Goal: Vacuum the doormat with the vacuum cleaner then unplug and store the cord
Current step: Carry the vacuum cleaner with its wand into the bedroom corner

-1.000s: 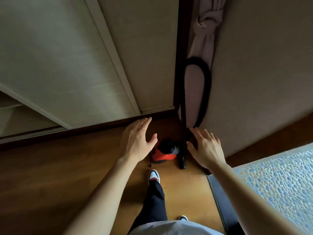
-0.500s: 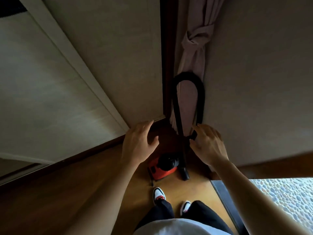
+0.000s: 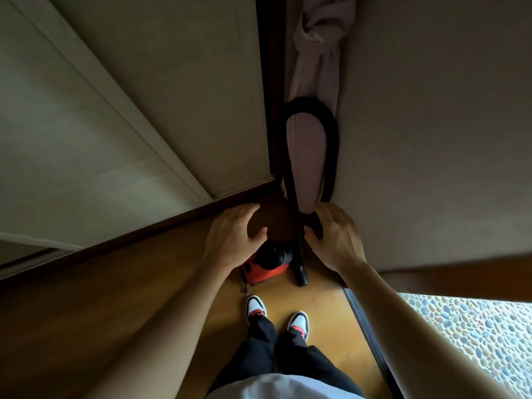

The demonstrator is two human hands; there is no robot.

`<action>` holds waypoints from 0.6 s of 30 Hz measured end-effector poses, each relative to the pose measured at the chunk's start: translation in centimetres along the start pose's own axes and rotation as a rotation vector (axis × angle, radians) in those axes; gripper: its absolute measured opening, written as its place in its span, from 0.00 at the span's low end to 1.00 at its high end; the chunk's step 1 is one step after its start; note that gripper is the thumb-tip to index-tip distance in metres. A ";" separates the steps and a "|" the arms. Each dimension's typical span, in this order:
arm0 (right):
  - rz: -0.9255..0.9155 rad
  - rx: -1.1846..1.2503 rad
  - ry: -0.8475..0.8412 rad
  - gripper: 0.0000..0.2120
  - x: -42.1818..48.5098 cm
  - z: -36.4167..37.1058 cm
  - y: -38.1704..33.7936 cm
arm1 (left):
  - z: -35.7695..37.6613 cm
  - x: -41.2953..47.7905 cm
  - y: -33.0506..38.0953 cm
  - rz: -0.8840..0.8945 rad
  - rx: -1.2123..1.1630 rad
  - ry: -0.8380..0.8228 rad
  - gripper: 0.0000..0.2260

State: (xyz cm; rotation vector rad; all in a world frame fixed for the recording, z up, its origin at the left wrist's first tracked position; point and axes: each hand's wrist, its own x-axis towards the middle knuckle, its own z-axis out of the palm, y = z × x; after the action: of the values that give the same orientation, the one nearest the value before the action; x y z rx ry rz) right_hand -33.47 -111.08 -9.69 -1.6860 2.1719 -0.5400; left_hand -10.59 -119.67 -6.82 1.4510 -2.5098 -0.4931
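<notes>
We are only starting, we judge: the vacuum cleaner (image 3: 263,270) sits on the floor (image 3: 115,298) in the far corner, our right hand (image 3: 335,237) curls its fingers round the hose (image 3: 333,151), our left hand (image 3: 236,234) is loosely spread and empty, and the pebbled doormat (image 3: 475,349) at near right waits.

The vacuum cleaner (image 3: 263,273) has a glossy red plastic shell, its hose (image 3: 308,106) matt black; the floor (image 3: 319,298) is smooth wood (faintly shiny), the curtain (image 3: 313,82) cloth.
</notes>
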 end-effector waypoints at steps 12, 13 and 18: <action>0.005 0.099 -0.027 0.26 0.5 9.7 5.9 | 11.9 -2.5 -5.8 -0.333 -0.205 -0.245 0.26; 0.003 0.099 -0.018 0.26 0.8 11.2 6.6 | 13.5 -2.4 -6.5 -0.330 -0.219 -0.243 0.26; 0.024 0.087 0.012 0.26 1.7 20.4 10.3 | 23.3 -1.5 -10.0 -0.291 -0.235 -0.247 0.25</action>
State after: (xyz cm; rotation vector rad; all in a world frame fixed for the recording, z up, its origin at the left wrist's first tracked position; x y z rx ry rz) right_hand -32.71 -112.29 -32.61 -1.6129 2.1415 -0.6300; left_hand -9.63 -118.71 -32.22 1.7573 -2.3166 -1.0391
